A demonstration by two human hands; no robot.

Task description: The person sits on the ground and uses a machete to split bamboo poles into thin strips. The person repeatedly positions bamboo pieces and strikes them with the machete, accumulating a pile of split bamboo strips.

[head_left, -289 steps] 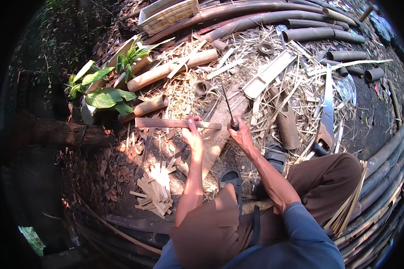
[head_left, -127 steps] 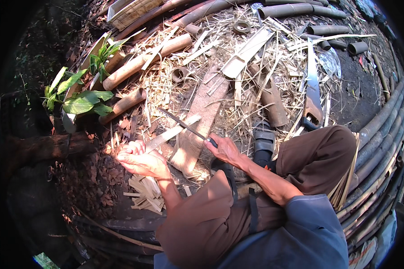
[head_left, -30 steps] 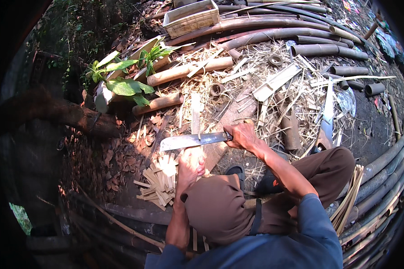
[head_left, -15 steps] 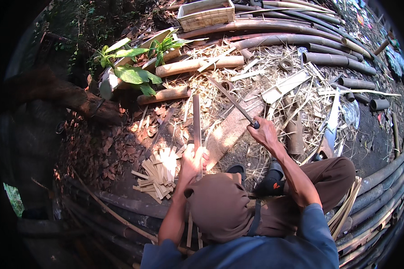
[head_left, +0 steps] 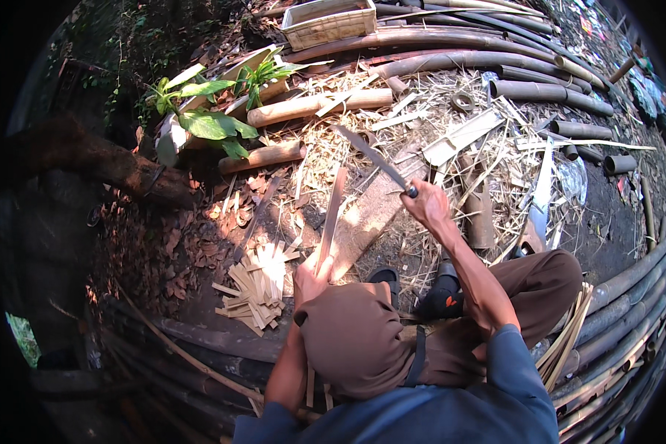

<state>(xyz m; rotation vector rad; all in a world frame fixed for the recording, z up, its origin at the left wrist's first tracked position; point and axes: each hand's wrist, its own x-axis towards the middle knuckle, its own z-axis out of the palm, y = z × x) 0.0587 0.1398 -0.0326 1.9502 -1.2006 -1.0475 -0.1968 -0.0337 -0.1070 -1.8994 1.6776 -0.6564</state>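
Observation:
My left hand [head_left: 314, 277] is closed around the near end of a long, flat bamboo strip [head_left: 334, 214], which points away from me and leans slightly right. Brown cloth over my bent leg hides part of that hand and wrist. In my right hand [head_left: 430, 206] is the dark handle of a long-bladed knife [head_left: 375, 158]. Its blade slants to the far left, over the litter, apart from the strip. Beneath lies a flat wooden plank [head_left: 374, 214]. A pile of short, pale split bamboo pieces [head_left: 255, 292] rests on the ground left of my left hand.
A handsaw [head_left: 542, 194] stands by my right knee. Bamboo tubes [head_left: 479, 211] and shavings [head_left: 440, 115] litter the ground ahead. Bamboo poles [head_left: 459, 61] lie across the far side, beside a pale crate [head_left: 329, 24]. More poles [head_left: 629, 285] lie at right.
The strip in my left hand has drawn a little nearer and tilted to the right. My right hand has shifted slightly away from me, and the knife blade shows broader. The view has shifted slightly.

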